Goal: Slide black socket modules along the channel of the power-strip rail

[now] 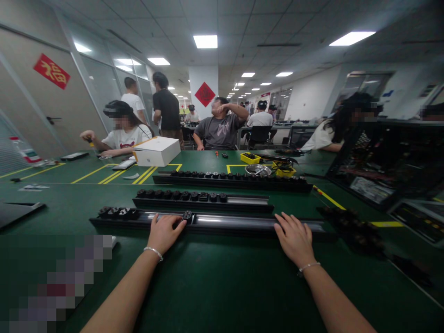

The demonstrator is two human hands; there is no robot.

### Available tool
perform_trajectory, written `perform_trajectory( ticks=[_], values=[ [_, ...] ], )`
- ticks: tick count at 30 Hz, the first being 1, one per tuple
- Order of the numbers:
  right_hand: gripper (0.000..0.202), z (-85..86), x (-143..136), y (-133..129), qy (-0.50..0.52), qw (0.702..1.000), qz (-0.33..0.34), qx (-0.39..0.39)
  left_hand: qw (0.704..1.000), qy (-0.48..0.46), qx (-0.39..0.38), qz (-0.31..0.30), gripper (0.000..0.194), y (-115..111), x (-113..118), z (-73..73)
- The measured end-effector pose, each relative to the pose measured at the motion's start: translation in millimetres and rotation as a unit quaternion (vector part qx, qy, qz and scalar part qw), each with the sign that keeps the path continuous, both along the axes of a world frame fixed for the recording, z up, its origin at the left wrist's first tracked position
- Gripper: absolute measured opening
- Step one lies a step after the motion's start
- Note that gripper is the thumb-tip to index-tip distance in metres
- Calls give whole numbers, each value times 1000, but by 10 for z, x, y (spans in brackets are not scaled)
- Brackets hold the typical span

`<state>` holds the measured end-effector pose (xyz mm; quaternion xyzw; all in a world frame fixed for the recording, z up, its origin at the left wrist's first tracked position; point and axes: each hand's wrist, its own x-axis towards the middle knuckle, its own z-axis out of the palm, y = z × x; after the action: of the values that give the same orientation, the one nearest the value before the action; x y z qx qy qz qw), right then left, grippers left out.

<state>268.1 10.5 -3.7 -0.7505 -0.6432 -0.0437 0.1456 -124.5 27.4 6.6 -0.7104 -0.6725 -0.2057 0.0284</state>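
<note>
The nearest long black track lies across the green table, with several dark socket modules grouped at its left end. My left hand is over its left part, fingers bent, with thumb and index finger closed against the left side of a single round black socket module. Farther right, my right hand rests on the track with its fingers spread, holding nothing. A shorter black track behind it carries a row of round modules.
A third module-lined track lies farther back. Blurred dark parts lie at the right, near an open computer case. A white box, a metal bowl and a yellow bin stand behind. Other people sit around the table.
</note>
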Motion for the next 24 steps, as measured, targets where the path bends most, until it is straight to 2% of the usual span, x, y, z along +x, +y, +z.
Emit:
perform_trajectory(
  ticks=[24],
  values=[
    [53,-20,-5,-2,-11,1000,-3,10,1000,-6,1,-28,37,-24,28,10]
  ],
)
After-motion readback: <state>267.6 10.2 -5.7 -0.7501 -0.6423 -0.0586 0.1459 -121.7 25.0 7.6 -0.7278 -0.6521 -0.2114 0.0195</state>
